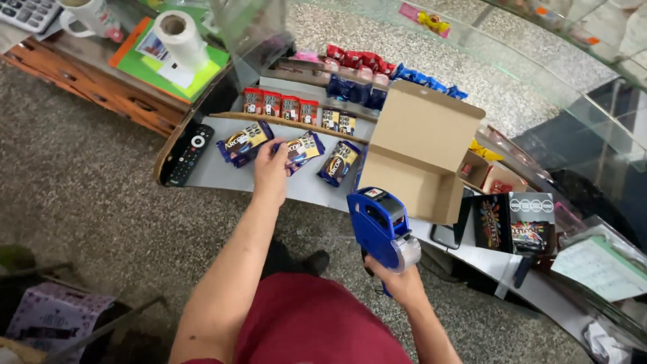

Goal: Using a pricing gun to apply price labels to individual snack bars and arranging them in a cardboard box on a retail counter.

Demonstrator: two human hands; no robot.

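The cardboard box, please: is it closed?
No, the cardboard box stands open, its lid raised and its inside empty.

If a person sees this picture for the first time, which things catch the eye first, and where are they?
The blue price-label gun stands out at centre, gripped in the right hand. Beyond it, the left hand rests on the middle snack pack of three dark ones lying on a grey shelf. To the right sits an open cardboard box.
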